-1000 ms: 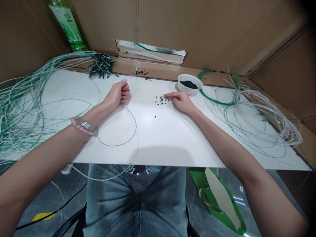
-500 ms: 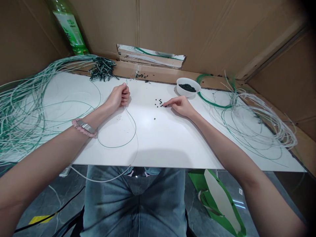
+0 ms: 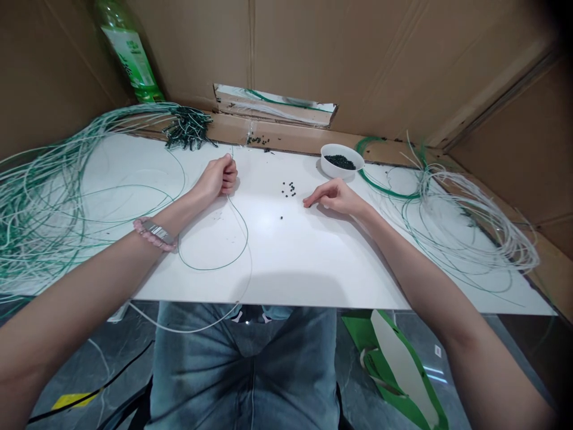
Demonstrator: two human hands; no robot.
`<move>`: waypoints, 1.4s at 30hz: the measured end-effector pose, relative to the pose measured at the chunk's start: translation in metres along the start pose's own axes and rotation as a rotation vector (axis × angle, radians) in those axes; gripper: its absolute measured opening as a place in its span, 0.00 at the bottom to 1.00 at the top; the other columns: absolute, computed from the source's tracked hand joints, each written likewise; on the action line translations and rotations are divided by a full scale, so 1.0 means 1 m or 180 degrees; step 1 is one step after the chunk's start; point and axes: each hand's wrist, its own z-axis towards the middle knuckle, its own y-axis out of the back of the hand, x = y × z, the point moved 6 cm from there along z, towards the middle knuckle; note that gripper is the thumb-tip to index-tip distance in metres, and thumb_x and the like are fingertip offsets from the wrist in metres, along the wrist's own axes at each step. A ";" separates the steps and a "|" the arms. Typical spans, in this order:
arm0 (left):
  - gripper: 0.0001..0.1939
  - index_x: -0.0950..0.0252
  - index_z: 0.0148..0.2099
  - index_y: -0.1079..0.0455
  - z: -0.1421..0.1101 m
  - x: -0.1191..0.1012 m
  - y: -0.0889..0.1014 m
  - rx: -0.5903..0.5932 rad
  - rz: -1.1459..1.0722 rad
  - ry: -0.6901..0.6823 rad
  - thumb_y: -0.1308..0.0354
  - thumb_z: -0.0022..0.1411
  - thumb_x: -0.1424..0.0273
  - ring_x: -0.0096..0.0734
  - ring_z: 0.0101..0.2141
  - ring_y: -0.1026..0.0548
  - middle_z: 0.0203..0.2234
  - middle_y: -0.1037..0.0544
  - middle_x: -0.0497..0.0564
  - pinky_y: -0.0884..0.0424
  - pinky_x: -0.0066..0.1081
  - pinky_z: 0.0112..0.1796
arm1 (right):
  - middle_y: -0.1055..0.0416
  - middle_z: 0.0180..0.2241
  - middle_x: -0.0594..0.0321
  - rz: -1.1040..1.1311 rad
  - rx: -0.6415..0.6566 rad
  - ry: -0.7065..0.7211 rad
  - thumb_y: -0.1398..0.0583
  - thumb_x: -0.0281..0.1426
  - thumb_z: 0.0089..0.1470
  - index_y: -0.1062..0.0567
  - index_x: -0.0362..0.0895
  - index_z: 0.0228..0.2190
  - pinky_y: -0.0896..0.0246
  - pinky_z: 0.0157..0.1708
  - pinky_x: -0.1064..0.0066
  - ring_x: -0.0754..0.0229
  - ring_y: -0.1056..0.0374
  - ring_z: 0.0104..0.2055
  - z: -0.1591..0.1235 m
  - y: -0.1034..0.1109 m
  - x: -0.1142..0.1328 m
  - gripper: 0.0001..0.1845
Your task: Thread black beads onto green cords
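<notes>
My left hand [image 3: 219, 176] is closed in a loose fist above the white table, with a thin green wire [image 3: 247, 230] in it. The wire pokes out above the thumb and loops down below the fist. My right hand [image 3: 333, 196] is low over the table, its index finger stretched toward the thumb and the other fingers curled. Whatever is at its fingertips is too small to make out. Left of those fingertips lies a small group of black beads [image 3: 292, 186], with a single bead [image 3: 282, 218] apart from them. Behind the right hand stands a white bowl [image 3: 329, 170] of black beads.
A large bundle of green and white wires [image 3: 49, 191] covers the left side, its dark ends [image 3: 188, 126] gathered at the back. Coiled wires [image 3: 474, 221] lie on the right. A green bottle [image 3: 132, 60] stands at the back left. Cardboard walls [image 3: 380, 65] enclose the table.
My right hand has drawn back from the bead group, a little to the right and toward me. My left hand keeps its hold on the green wire in nearly the same place.
</notes>
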 end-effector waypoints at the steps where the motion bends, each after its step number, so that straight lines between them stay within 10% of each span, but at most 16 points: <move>1: 0.21 0.64 0.20 0.52 0.000 0.000 0.000 0.0000 0.0008 0.0012 0.58 0.65 0.66 0.16 0.11 0.57 0.13 0.54 0.40 0.58 0.20 0.12 | 0.22 0.29 0.60 0.0024 0.0043 -0.0018 0.45 0.20 0.41 0.21 0.42 0.25 0.31 0.39 0.72 0.61 0.26 0.38 -0.001 0.000 0.000 0.14; 13: 0.21 0.64 0.20 0.52 0.002 0.002 -0.002 0.0066 0.0023 0.0046 0.59 0.65 0.65 0.16 0.11 0.57 0.13 0.55 0.40 0.58 0.19 0.11 | 0.26 0.36 0.60 0.0131 -0.0983 0.0010 0.42 0.33 0.57 0.26 0.38 0.32 0.32 0.43 0.62 0.62 0.28 0.41 0.014 0.001 -0.016 0.10; 25: 0.20 0.64 0.21 0.53 -0.002 -0.001 -0.007 0.0091 0.0153 0.0004 0.60 0.66 0.67 0.16 0.11 0.56 0.13 0.55 0.40 0.57 0.19 0.12 | 0.25 0.35 0.60 -0.0479 -0.0661 0.0047 0.41 0.25 0.54 0.24 0.38 0.33 0.32 0.42 0.63 0.62 0.28 0.40 0.022 -0.011 -0.001 0.05; 42: 0.20 0.64 0.21 0.53 -0.002 0.000 -0.009 0.0158 0.0245 -0.0019 0.61 0.67 0.66 0.15 0.11 0.57 0.14 0.55 0.39 0.58 0.20 0.13 | 0.23 0.35 0.58 -0.0589 -0.0305 0.0325 0.52 0.16 0.39 0.21 0.38 0.34 0.35 0.37 0.73 0.63 0.29 0.37 0.030 -0.020 0.008 0.24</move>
